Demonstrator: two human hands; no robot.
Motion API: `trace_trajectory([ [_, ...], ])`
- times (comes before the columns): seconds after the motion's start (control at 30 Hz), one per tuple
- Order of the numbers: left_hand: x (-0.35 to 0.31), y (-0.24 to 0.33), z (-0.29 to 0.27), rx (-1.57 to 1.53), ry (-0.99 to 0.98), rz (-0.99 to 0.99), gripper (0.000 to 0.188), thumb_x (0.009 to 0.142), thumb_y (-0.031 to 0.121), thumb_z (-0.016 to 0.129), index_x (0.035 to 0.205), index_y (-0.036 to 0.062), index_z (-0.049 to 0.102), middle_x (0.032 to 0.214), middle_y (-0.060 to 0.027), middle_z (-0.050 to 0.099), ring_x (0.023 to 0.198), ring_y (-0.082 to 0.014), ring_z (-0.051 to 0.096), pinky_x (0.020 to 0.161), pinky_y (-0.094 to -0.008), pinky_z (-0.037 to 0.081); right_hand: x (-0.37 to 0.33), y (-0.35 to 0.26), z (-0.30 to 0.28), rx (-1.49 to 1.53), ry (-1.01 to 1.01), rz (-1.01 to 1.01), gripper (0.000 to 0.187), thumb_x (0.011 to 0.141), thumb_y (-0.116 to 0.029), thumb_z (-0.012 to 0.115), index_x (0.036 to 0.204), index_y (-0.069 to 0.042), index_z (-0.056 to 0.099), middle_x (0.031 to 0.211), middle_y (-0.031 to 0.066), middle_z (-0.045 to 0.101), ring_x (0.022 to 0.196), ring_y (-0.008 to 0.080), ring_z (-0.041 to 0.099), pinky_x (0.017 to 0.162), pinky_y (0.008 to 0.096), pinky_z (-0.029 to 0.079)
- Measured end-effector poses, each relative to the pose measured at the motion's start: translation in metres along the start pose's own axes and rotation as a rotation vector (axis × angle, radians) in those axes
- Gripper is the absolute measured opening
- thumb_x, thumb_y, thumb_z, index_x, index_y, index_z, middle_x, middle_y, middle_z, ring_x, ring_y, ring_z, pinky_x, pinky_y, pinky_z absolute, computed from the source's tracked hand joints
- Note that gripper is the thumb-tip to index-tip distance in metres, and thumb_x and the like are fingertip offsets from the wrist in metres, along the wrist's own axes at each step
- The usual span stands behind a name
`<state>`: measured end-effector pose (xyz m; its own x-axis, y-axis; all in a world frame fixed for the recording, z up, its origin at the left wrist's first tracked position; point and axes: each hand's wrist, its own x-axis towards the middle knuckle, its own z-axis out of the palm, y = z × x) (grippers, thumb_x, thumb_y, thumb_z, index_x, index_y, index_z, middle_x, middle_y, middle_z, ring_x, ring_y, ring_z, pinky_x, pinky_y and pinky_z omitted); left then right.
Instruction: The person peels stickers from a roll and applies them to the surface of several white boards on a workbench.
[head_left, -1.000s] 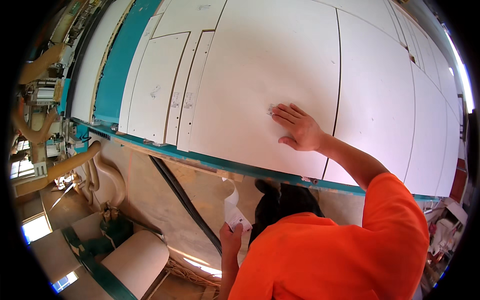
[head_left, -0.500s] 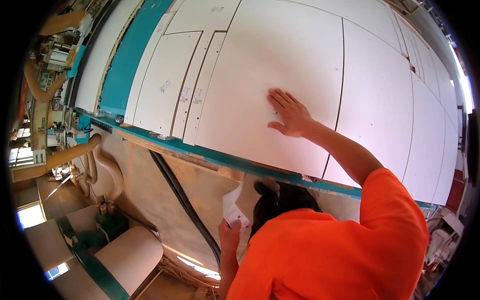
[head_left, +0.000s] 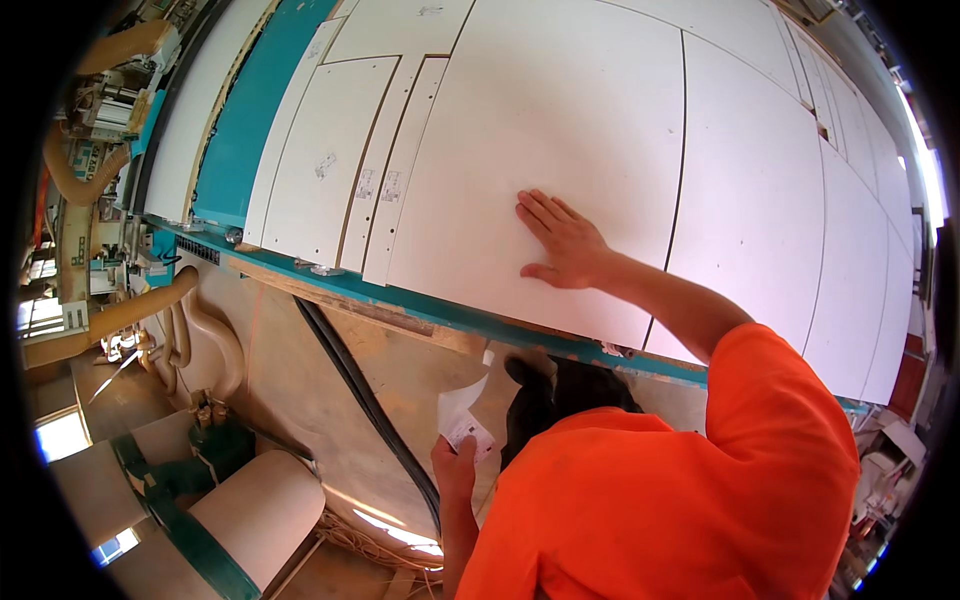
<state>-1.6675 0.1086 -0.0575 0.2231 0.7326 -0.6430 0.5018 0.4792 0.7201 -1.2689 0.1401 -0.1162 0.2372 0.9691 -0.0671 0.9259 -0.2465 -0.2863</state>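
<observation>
My right hand [head_left: 568,248] lies flat on a large white panel [head_left: 560,110], fingers spread and pointing away to the left. Whatever is beneath the palm is hidden. Lower down, off the table's near edge, my left hand [head_left: 455,468] pinches a strip of printed white labels [head_left: 462,424] whose upper end curls up to the right. To the left of the large panel lie two narrow white strips, one with a printed label [head_left: 365,184], the other with a similar sticker [head_left: 392,187]. A smaller white panel [head_left: 335,130] beside them also carries a label.
The panels rest on a long teal machine table [head_left: 370,294]. Thick black cables [head_left: 365,385] run across the floor below it. Tan hoses [head_left: 215,335] and a large cylinder with green bands [head_left: 258,515] stand at the lower left. More cut white panels [head_left: 750,200] extend to the right.
My right hand has slid slightly left and nearer across the panel. The label strip in my left hand has shifted and now bends more. The whole view has moved a little.
</observation>
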Motion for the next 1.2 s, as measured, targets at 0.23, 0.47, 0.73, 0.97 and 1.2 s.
trace_trajectory([
  [0.23,0.001,-0.006,-0.005,-0.055,0.012,0.018,0.023,0.082,0.005,0.054,0.102,-0.0067,0.06,0.09,-0.0072,0.065,0.077,-0.0125,0.06,0.069,-0.0276,0.049,-0.016,0.013,0.001,-0.008,0.088,-0.015,0.083,0.087,-0.056,0.051,0.139,0.005,0.03,0.149,0.0195,0.023,0.139,0.0326,0.021,0.114,0.0405,0.019],
  [0.47,-0.003,-0.009,0.007,-0.024,-0.032,-0.009,0.025,0.083,0.004,0.054,0.105,-0.007,0.059,0.092,-0.0081,0.065,0.08,-0.0132,0.061,0.071,-0.0271,0.049,0.018,0.007,-0.011,0.056,0.054,0.062,0.082,0.087,-0.052,0.054,0.14,0.006,0.028,0.15,0.0192,0.022,0.141,0.0321,0.017,0.115,0.0396,0.016],
  [0.73,-0.006,-0.013,0.002,-0.033,-0.03,-0.027,0.026,0.082,0.004,0.054,0.106,-0.0068,0.059,0.092,-0.0076,0.065,0.081,-0.012,0.06,0.07,-0.0269,0.049,0.018,0.033,0.002,-0.004,0.09,0.072,0.08,0.09,-0.054,0.044,0.142,0.003,0.023,0.151,0.017,0.019,0.142,0.0303,0.013,0.116,0.0386,0.013],
  [0.97,-0.012,0.008,0.01,0.034,-0.037,0.03,0.026,0.082,0.004,0.055,0.105,-0.0071,0.059,0.092,-0.0069,0.065,0.078,-0.0112,0.059,0.067,-0.0256,0.048,0.062,-0.088,0.034,0.073,-0.08,-0.086,0.088,0.09,-0.062,0.032,0.146,0.003,0.011,0.155,0.0156,0.006,0.144,0.027,0.0,0.116,0.0382,0.0],
  [1.2,-0.027,0.012,-0.001,-0.162,0.09,0.146,0.025,0.083,0.002,0.054,0.106,-0.0075,0.058,0.093,-0.0078,0.064,0.075,-0.0112,0.06,0.063,-0.0238,0.048,-0.07,-0.156,0.04,1.073,-0.665,-0.237,0.058,0.09,-0.051,0.047,0.125,-0.005,0.051,0.125,0.0188,0.054,0.113,0.0312,0.053,0.094,0.0397,0.042],
])
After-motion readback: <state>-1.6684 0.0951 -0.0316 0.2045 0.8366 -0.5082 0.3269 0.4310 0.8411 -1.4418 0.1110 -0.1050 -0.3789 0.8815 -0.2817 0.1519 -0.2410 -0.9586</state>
